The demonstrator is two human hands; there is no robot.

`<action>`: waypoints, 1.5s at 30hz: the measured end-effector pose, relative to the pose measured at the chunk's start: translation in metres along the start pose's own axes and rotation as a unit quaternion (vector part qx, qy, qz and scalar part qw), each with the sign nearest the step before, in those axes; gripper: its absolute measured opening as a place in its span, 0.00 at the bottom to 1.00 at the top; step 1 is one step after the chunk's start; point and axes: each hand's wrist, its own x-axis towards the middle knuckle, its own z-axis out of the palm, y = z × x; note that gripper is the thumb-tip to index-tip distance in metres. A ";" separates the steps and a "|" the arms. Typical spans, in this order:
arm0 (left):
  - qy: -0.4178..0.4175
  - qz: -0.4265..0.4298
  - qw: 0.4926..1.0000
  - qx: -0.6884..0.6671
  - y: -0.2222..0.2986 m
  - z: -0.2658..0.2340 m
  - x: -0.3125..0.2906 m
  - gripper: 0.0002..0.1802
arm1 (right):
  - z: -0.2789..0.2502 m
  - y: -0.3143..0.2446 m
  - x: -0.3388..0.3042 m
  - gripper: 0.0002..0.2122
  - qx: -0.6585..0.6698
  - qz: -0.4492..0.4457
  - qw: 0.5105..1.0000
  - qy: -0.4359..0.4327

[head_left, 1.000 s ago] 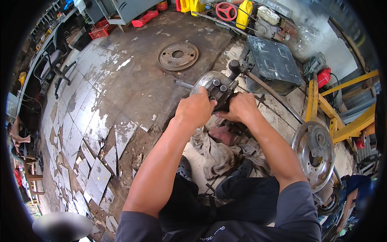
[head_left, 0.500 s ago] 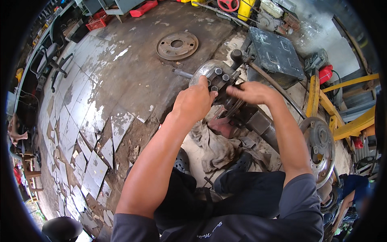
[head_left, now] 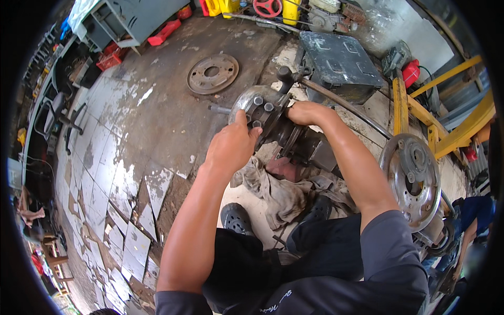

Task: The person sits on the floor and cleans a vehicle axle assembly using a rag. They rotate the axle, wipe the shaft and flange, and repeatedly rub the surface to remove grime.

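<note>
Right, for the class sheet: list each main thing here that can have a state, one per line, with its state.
Left hand: on the bolted metal part, index finger extended
Right hand: at the part's right side, fingertips hidden
Bolted metal part: bolt heads standing proud
Rusty disc: lying flat on the floor
Dark box: lid closed
Cloth: crumpled, dirty
Floor tiles: several broken
Dark clogs: worn

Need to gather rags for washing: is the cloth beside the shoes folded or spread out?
Neither: the cloth is bunched up, with uneven creases and humps across it rather than neat layers or a flat sheet.
</note>
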 end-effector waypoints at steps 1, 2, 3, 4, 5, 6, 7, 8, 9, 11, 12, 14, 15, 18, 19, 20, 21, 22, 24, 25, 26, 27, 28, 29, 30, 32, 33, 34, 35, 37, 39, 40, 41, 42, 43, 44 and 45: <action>0.002 -0.002 1.000 0.000 -0.001 0.001 0.000 0.33 | 0.001 0.003 -0.005 0.25 0.078 0.047 0.995 0.030; 0.000 -0.006 1.000 0.000 -0.002 0.002 -0.001 0.34 | -0.002 0.005 -0.009 0.25 0.098 0.051 0.993 0.031; 0.011 0.002 1.000 -0.002 -0.002 0.002 -0.002 0.30 | -0.003 0.010 -0.011 0.25 0.119 0.054 0.991 0.031; 0.022 0.009 1.000 -0.004 -0.001 0.002 -0.002 0.27 | -0.004 0.014 -0.011 0.25 0.139 0.057 0.988 0.031; 0.031 0.017 0.999 -0.009 0.000 0.003 -0.002 0.24 | -0.008 0.016 -0.010 0.26 0.133 0.059 0.989 0.002; 0.026 0.017 1.000 -0.004 0.000 0.003 -0.002 0.24 | -0.007 0.016 -0.012 0.26 0.143 0.058 0.988 0.005; 0.021 0.017 1.000 0.001 0.000 0.003 -0.001 0.25 | -0.005 0.016 -0.014 0.26 0.153 0.057 0.987 0.009; 0.020 0.018 1.000 0.007 0.000 0.001 0.000 0.25 | -0.008 0.013 -0.018 0.26 0.160 0.054 0.985 0.015; 0.012 0.013 1.000 0.009 0.000 0.000 0.000 0.29 | -0.010 0.011 -0.020 0.26 0.146 0.045 0.988 0.010; -0.006 0.004 1.000 0.015 0.000 -0.001 -0.001 0.37 | -0.012 0.009 -0.024 0.25 0.120 0.025 0.992 0.002; -0.008 0.002 1.000 0.018 0.001 -0.003 -0.001 0.37 | -0.013 0.011 -0.022 0.25 0.111 0.019 0.993 0.019; -0.016 -0.005 1.000 0.021 0.002 -0.003 -0.002 0.37 | -0.012 0.014 -0.018 0.24 0.094 0.009 0.994 0.047; -0.014 -0.006 1.000 0.021 0.002 -0.002 -0.002 0.37 | -0.011 0.014 -0.019 0.23 0.094 0.009 0.994 0.047; -0.003 -0.001 1.000 0.017 0.003 -0.002 0.001 0.37 | -0.011 0.010 -0.022 0.22 0.076 0.006 0.996 0.049; 0.000 0.003 1.000 0.016 0.001 0.000 0.001 0.37 | -0.004 0.007 -0.020 0.22 0.061 0.002 0.997 0.048; 0.006 0.010 1.000 0.016 0.000 0.000 0.001 0.37 | -0.002 0.003 -0.019 0.22 0.045 -0.002 0.998 0.050; 0.005 0.008 1.000 0.017 0.000 0.000 0.000 0.37 | -0.004 0.002 -0.017 0.22 0.028 -0.005 0.999 0.036; 0.004 0.006 1.000 0.019 0.000 -0.001 0.000 0.37 | -0.006 0.004 -0.020 0.22 0.033 -0.008 0.998 0.051; 0.005 0.000 1.000 0.020 -0.001 0.000 0.000 0.36 | -0.013 -0.003 -0.031 0.22 0.048 -0.020 0.996 0.074; 0.009 -0.001 1.000 0.018 0.000 0.000 0.000 0.36 | -0.019 -0.007 -0.038 0.22 0.051 -0.019 0.996 0.070; 0.015 -0.001 1.000 0.015 0.003 0.000 0.000 0.36 | -0.019 -0.007 -0.038 0.21 0.047 -0.012 0.996 0.070; 0.015 0.002 1.000 0.015 0.003 0.001 0.000 0.36 | -0.015 -0.006 -0.036 0.21 0.043 -0.005 0.997 0.070; 0.014 0.004 1.000 0.016 0.000 0.003 0.001 0.36 | -0.012 -0.006 -0.034 0.21 0.039 0.002 0.997 0.069; 0.016 0.007 1.000 0.018 -0.001 0.003 0.001 0.36 | -0.009 -0.009 -0.032 0.21 0.023 0.006 0.998 0.065; 0.016 0.004 1.000 0.018 0.000 0.002 0.000 0.36 | -0.010 -0.007 -0.031 0.21 0.032 0.008 0.998 0.060; 0.012 -0.005 1.000 0.019 0.000 0.002 -0.003 0.36 | -0.009 -0.005 -0.029 0.21 0.052 0.011 0.998 0.045; 0.012 -0.003 1.000 0.019 0.001 0.002 -0.002 0.36 | -0.010 -0.001 -0.027 0.22 0.041 0.000 0.997 0.067; 0.011 -0.001 1.000 0.018 0.002 0.000 0.000 0.36 | -0.010 0.003 -0.025 0.22 0.043 -0.004 0.997 0.067; 0.011 0.001 1.000 0.014 0.003 0.000 0.000 0.36 | -0.016 0.001 -0.032 0.22 0.042 -0.006 0.997 0.065; 0.013 -0.003 1.000 0.018 -0.002 0.003 -0.001 0.36 | -0.008 0.000 -0.027 0.21 0.047 0.007 0.997 0.062; 0.012 -0.001 1.000 0.023 0.001 0.001 0.000 0.36 | 0.001 0.004 -0.019 0.21 0.046 -0.006 0.997 0.068; 0.009 -0.002 1.000 0.023 0.006 -0.001 0.000 0.36 | 0.003 0.009 -0.017 0.21 0.045 -0.012 0.996 0.071; 0.004 -0.012 1.000 0.027 0.003 -0.002 -0.002 0.36 | -0.002 0.007 -0.017 0.22 0.055 -0.001 0.996 0.068; 0.014 0.002 0.999 0.029 0.000 0.000 -0.003 0.35 | -0.008 0.009 -0.020 0.22 0.070 -0.024 0.995 0.061; 0.024 0.016 0.999 0.030 -0.002 0.001 -0.002 0.33 | -0.014 0.009 -0.021 0.22 0.071 -0.024 0.996 0.043; 0.033 0.034 0.998 0.030 -0.001 0.003 0.000 0.31 | -0.017 0.009 -0.025 0.23 0.072 -0.019 0.997 0.025; 0.021 0.017 0.999 0.028 0.000 0.003 0.000 0.33 | -0.011 0.010 -0.028 0.22 0.062 -0.056 0.992 0.094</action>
